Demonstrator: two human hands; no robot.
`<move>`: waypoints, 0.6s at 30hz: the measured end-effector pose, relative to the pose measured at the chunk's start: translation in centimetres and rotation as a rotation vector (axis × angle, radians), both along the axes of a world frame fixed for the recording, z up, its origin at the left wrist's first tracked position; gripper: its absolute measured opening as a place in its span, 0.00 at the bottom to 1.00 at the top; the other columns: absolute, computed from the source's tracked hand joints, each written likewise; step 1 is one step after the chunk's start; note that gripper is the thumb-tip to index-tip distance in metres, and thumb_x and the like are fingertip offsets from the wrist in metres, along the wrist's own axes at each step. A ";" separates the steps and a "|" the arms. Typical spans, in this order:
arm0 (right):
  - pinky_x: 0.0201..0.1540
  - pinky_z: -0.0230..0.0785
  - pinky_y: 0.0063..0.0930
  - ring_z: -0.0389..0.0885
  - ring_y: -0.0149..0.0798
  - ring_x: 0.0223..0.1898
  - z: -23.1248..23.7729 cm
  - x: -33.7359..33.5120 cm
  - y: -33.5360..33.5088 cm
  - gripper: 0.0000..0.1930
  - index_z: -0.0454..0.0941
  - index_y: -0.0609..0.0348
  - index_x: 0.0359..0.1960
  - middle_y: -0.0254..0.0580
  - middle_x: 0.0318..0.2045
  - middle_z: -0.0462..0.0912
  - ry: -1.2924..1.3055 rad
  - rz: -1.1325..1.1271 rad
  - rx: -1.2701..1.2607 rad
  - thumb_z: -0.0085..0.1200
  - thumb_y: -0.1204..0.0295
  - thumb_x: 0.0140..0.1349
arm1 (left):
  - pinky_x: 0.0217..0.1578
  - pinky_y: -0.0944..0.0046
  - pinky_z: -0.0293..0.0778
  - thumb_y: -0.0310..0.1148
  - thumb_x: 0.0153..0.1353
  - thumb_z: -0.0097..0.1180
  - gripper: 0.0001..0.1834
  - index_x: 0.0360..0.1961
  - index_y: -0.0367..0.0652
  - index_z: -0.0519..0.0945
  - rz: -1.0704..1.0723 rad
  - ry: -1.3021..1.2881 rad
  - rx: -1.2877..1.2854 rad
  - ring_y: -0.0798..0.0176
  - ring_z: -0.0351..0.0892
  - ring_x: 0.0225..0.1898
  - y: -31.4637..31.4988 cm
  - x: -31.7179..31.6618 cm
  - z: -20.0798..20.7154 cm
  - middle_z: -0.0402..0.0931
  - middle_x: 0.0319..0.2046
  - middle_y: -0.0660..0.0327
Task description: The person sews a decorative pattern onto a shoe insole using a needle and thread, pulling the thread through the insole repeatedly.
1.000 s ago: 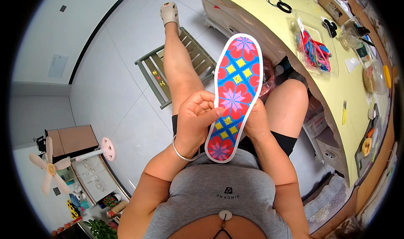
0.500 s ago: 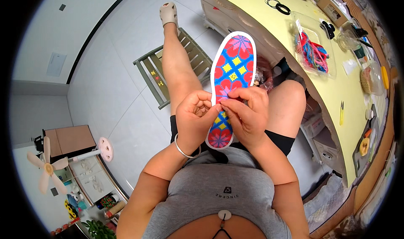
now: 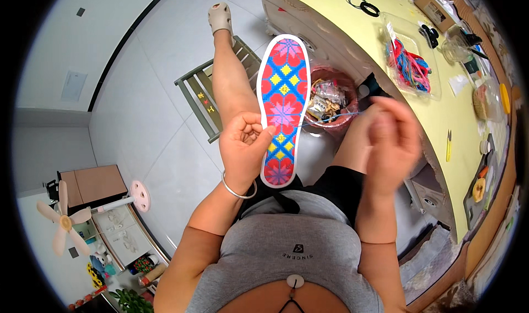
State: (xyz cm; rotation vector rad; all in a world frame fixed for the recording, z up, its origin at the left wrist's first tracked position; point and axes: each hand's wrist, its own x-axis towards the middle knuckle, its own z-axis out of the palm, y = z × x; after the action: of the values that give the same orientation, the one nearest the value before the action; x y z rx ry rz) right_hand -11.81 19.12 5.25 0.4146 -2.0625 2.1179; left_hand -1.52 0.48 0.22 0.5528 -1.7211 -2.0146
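An embroidered insole [image 3: 284,111] with a white rim is held upright in my left hand [image 3: 244,147]. The thumb lies on its face and the curled fingers are at its left edge. Red and pink flowers, yellow squares and blue bands cover the insole. From its right edge a thin blue thread [image 3: 330,118] runs taut to my right hand [image 3: 390,142], off to the right over my thigh. That hand is smeared by motion, its fingers drawn together at the thread's end. Whether a needle is in them cannot be made out.
A pink-lined bin [image 3: 332,70] with scraps stands behind the insole. At right, a yellow table [image 3: 410,111] bears a clear tray [image 3: 435,65] of coloured thread skeins [image 3: 410,65] and a yellow cutter [image 3: 449,146]. A slatted stool [image 3: 201,100] is under my left leg.
My right hand has left the insole and moved right, drawing out the blue thread. My left hand and the insole have shifted slightly left, bringing the bin into fuller view.
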 end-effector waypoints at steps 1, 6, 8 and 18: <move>0.28 0.63 0.16 0.68 0.22 0.24 -0.7 0.9 -1.3 0.05 0.77 0.62 0.37 0.29 0.26 0.75 0.037 0.097 0.061 0.52 0.81 0.59 | 0.27 0.78 0.71 0.16 0.56 0.56 0.08 0.37 0.32 0.73 -0.011 0.008 0.019 0.75 0.77 0.29 0.5 -0.1 0.5 0.80 0.30 0.58; 0.25 0.68 0.32 0.75 0.42 0.23 -3.8 2.1 -4.2 0.07 0.78 0.58 0.30 0.39 0.23 0.77 0.507 0.204 0.399 0.58 0.80 0.47 | 0.26 0.80 0.70 0.15 0.56 0.56 0.09 0.38 0.33 0.72 -0.081 0.016 0.062 0.76 0.77 0.29 1.3 0.1 1.9 0.79 0.30 0.58; 0.24 0.67 0.32 0.74 0.41 0.23 -3.8 2.2 -4.3 0.08 0.78 0.58 0.30 0.38 0.21 0.75 0.535 0.207 0.431 0.58 0.79 0.46 | 0.26 0.80 0.70 0.15 0.56 0.56 0.09 0.38 0.33 0.72 -0.075 0.037 0.051 0.76 0.76 0.29 1.3 0.1 1.5 0.79 0.31 0.58; 0.22 0.64 0.31 0.72 0.40 0.22 -3.8 2.3 -4.6 0.08 0.77 0.57 0.29 0.37 0.19 0.71 0.559 0.197 0.444 0.57 0.79 0.44 | 0.26 0.80 0.70 0.15 0.57 0.56 0.10 0.39 0.33 0.72 -0.068 0.056 0.019 0.76 0.76 0.29 1.4 0.3 1.4 0.79 0.32 0.58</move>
State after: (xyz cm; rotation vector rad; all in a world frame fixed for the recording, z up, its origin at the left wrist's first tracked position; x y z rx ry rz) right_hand -9.50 14.52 1.42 1.1570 -2.1704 1.3680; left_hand -1.22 1.88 1.67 0.4455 -1.7104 -2.0751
